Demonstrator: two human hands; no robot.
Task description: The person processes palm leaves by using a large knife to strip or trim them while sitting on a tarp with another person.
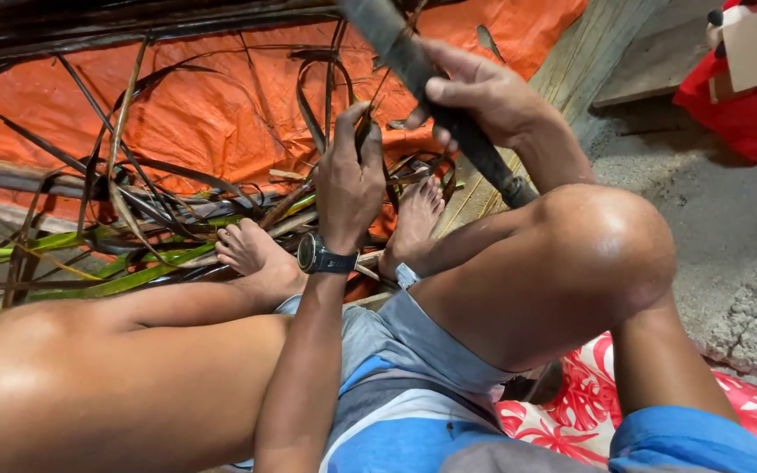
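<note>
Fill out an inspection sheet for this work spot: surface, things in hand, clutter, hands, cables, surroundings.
Surface: orange tarp spread over the ground, with a wooden plank at its right edge.
Job's things: long dark blade tool in the right hand; dark leaf strips rising from the left hand.
Clutter: loose green and dried palm leaves piled by the bare feet.
Hands: left hand, wristwatch on the wrist, closed in a grip on the strips; right hand closed on the tool's handle.
Cables: nothing seen.
Surroundings: rough concrete floor, red floral cushion under the person, red bag with cardboard at upper right.
</note>
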